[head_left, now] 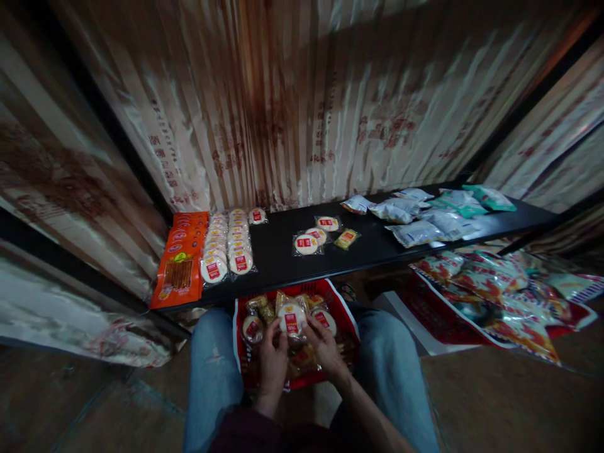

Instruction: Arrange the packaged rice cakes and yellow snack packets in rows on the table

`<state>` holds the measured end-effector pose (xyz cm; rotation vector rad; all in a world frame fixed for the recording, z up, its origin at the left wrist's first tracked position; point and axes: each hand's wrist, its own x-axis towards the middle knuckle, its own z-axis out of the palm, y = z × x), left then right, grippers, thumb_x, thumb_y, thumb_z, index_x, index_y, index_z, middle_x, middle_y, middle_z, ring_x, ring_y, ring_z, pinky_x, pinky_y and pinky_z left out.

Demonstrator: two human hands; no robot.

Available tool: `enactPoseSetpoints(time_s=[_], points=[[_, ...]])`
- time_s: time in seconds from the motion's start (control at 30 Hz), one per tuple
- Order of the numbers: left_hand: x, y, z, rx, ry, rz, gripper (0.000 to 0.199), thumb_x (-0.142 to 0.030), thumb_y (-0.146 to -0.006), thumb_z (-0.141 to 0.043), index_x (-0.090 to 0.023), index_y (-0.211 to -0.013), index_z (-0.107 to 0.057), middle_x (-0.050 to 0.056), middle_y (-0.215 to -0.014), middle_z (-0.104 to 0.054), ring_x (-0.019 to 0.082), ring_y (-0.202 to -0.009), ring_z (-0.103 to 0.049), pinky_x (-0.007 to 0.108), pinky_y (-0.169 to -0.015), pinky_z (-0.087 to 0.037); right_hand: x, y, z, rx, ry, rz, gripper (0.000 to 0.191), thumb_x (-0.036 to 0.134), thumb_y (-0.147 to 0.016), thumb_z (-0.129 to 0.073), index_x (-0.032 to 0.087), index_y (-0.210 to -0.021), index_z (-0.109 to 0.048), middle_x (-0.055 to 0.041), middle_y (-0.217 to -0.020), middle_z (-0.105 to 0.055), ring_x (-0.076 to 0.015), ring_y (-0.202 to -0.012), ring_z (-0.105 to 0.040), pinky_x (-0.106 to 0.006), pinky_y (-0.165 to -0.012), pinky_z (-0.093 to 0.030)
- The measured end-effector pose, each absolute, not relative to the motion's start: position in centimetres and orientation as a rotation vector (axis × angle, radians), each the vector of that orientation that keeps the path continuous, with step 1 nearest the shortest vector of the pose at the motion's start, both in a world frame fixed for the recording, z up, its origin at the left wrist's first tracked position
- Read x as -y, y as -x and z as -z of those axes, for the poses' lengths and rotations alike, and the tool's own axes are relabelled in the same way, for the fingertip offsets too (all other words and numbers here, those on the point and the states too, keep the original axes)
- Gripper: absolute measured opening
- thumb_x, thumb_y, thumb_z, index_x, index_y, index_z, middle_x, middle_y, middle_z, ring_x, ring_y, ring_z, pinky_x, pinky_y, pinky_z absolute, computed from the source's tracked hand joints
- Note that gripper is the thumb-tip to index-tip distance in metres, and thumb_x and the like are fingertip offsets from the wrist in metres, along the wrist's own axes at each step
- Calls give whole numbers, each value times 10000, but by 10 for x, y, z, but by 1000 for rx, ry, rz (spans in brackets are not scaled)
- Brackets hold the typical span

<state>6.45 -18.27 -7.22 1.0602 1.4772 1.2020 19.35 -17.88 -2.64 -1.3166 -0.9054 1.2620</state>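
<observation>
Between both hands I hold a round white rice cracker (291, 321) in a clear wrapper with a red label. My left hand (274, 357) pinches its left edge, and my right hand (324, 347) has its right edge. Under the hands, a red basket (340, 301) with a white rim sits between my knees. Inside it lie more wrapped snacks, among them a round cracker (253, 329) at the left and another (325, 321) at the right.
A black shelf (278, 267) bears an orange snack bag (182, 258), two rows of wrapped crackers (240, 245), a few loose crackers (306, 243), a yellow packet (348, 238) and several pale bags (415, 231). A second basket (448, 314) of snack bags stands at the right.
</observation>
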Motion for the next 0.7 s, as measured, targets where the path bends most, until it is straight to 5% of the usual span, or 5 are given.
enactPoseSetpoints(time_s=[0.27,0.7], points=[[180,-66,58,-1521,-1052,-1307,260,-214,-765,-585,-200,-1021,-629,85,-1055,-693,203,-992,-649,350,-904,-497,172,-197,33,951,1330,-1188,568,633,-695,-665,220,-1086,-682,-101,-1083,-699,-313,-1014,-639,-471,-916,-514],[178,-64,46,-1574,-1190,-1354,255,-228,-817,-540,-197,-1058,-614,89,-1055,-672,200,-1009,-626,371,-937,-476,168,-190,31,922,1259,-1210,519,539,-761,-637,216,-1167,-622,-83,-1152,-674,-260,-1029,-639,-413,-931,-512]])
